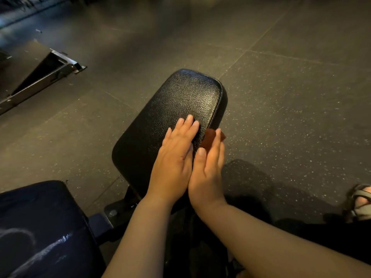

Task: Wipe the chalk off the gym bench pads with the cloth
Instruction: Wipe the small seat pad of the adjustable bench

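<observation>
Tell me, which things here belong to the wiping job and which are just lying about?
Job: black seat pad, brown cloth, chalk-marked pad, left hand, right hand.
Lying about: metal frame on the floor, sandalled foot.

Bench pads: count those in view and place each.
2. One black pad at centre, under the left hand; one chalk-streaked pad at lower left, partly cut off. More may lie outside the frame.

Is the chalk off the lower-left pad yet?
Not yet: white chalk streaks show across the lower-left pad.
</observation>
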Tool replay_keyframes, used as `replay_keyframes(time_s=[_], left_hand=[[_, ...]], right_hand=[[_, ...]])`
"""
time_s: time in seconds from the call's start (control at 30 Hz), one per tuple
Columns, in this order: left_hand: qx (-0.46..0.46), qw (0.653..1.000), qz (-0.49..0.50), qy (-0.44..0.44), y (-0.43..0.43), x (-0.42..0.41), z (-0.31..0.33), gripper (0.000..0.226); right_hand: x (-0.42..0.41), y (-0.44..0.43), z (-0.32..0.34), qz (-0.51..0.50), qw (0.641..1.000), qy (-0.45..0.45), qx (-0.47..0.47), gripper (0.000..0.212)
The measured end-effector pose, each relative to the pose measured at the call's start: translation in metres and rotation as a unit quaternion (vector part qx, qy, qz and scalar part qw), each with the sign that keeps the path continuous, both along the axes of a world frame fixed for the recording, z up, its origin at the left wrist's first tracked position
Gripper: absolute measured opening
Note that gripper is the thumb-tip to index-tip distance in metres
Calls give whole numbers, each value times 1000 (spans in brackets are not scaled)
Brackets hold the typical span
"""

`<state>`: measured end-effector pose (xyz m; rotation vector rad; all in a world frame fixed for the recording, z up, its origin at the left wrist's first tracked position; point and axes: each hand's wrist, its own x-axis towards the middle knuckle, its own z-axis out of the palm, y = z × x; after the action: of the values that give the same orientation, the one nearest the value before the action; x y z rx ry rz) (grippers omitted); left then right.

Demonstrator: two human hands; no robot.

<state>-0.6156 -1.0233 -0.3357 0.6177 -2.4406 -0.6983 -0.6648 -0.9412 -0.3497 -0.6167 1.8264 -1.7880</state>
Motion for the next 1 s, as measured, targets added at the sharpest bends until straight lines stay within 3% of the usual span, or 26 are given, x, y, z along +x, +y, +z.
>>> replay_keyframes(time_s=[0.23, 0.53, 0.87, 1.0], left_hand=[[-8, 1000, 27, -5, 16, 35, -19, 54], [32, 998, 53, 18, 27, 52, -30, 49], [27, 997, 72, 28, 35, 71, -46, 51], [43, 997, 56, 43, 35, 80, -51, 49]], right_hand=[[-50, -24, 26, -45, 998, -42, 5, 54], [36, 22, -21, 65, 996, 47, 30, 60], [-21, -5, 12, 19, 1000, 2, 18, 59], [8, 3, 0, 10, 1000, 10, 16, 61]])
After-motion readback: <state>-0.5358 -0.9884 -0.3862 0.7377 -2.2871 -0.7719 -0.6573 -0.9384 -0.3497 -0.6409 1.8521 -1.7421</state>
